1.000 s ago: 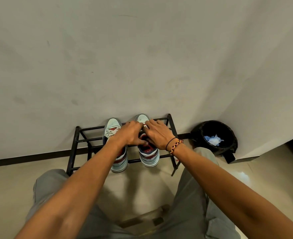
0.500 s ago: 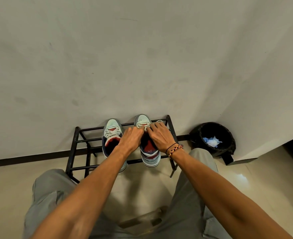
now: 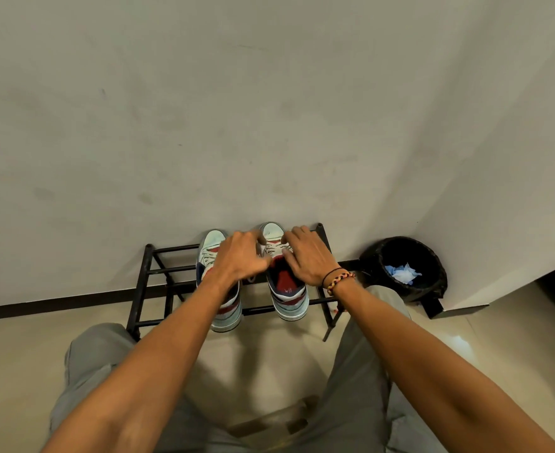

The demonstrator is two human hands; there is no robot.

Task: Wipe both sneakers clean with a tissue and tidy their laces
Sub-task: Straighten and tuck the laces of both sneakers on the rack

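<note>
Black metal rack (image 3: pixel 145 279) stood against the far wall, both sneakers on top, toes to the wall. Left hand (image 3: pixel 240 256) and right hand (image 3: pixel 308 256) were both on the right sneaker (image 3: pixel 287 289), fingers curled at its white laces (image 3: pixel 274 248). Left sneaker (image 3: pixel 215 253) sat just beside it. Far right, a black bin (image 3: pixel 433 276) held crumpled tissue (image 3: pixel 401 273).

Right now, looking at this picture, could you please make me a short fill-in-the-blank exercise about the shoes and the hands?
1. Both hands work at the laces of the ____ sneaker.
2. The braided bracelet is on the ____ wrist.
3. The crumpled tissue lies inside the black ____.
4. Both sneakers stand on a black metal ____.

Missing words: right; right; bin; rack
</note>
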